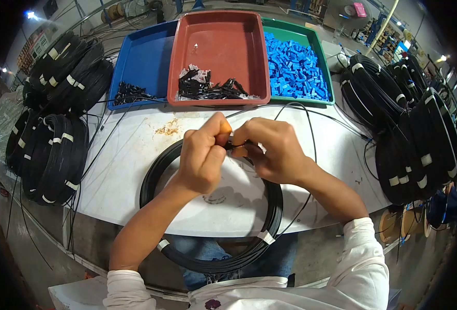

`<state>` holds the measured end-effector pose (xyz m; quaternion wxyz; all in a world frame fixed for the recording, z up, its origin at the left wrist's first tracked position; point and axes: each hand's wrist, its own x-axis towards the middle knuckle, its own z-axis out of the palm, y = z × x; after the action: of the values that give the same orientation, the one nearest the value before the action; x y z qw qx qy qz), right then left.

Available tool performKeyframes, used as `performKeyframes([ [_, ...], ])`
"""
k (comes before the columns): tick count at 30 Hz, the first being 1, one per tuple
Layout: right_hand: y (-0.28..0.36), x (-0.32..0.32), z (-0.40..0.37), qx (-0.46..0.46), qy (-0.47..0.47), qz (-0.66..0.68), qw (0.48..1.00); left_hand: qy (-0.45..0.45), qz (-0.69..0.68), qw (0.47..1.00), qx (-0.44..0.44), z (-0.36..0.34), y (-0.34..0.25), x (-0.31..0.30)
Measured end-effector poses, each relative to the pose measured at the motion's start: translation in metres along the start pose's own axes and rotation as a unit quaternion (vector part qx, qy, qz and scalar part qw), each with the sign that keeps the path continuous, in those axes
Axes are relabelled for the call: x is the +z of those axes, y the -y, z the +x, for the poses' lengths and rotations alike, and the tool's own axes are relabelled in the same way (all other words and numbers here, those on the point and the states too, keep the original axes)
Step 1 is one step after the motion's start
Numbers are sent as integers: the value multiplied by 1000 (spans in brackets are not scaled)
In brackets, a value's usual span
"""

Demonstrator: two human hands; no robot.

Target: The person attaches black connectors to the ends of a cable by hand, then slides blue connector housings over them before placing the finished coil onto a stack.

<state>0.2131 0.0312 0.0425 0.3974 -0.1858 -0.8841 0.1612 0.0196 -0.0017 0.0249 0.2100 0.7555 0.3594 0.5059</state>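
Observation:
My left hand is closed, its thumb and fingers pinched together above the middle of the table. Close against it, my right hand is closed too, fingers curled inward. Between the fingertips of both hands shows a small black piece, mostly covered; it looks like the end of a cable, though its exact shape is hidden. Below my hands a coil of black cable, bound with white tape, lies partly on the table and hangs over its front edge against my lap. A loose strand of cable arcs up on the right.
At the back stand a blue tray with small black parts, a red tray with black and whitish scraps, and a green tray with blue connectors. Taped cable coils are stacked left and right on the white table.

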Motion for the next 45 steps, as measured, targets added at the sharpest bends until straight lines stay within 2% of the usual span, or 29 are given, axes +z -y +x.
performKeyframes([
  [1,-3,-1,1,-37,26,10,999,17,-91,993,-67,1,5,-1],
  [2,-11,0,-2,-64,55,-38,996,36,-180,974,-132,3,8,-4],
  [3,-23,1,-6,-90,83,-86,989,38,-179,974,-130,6,6,-9],
  [6,-52,-6,-15,-115,121,-112,980,73,-15,984,-160,15,6,-31],
  [7,-62,-5,-20,-115,119,-116,979,19,1,988,-153,16,13,-32],
  [10,-84,-7,-33,-37,59,-70,995,2,11,986,-169,27,48,-51],
  [13,-99,1,-39,-23,58,-61,996,41,25,992,-117,45,74,-50],
  [14,-97,4,-40,5,62,-25,998,66,44,989,-125,52,75,-46],
  [16,-95,8,-41,-3,81,-45,996,99,61,985,-126,65,82,-35],
  [19,-99,17,-46,12,106,-19,994,136,66,988,-32,84,97,-19],
  [23,-101,16,-46,46,125,29,991,169,51,984,4,111,114,2],
  [25,-99,12,-43,79,142,56,985,249,179,952,-4,128,118,6],
  [29,-103,17,-45,91,103,58,989,284,199,936,57,143,139,24],
  [31,-105,18,-47,102,95,70,988,292,184,938,37,147,144,33],
  [33,-106,17,-47,121,85,85,985,298,230,925,54,150,152,40],
  [37,-106,17,-47,118,76,100,985,308,217,924,63,157,154,45],
  [40,-105,18,-47,116,81,91,986,353,199,912,61,163,155,43],
  [45,-106,20,-49,121,72,90,986,360,204,903,115,168,165,37],
])
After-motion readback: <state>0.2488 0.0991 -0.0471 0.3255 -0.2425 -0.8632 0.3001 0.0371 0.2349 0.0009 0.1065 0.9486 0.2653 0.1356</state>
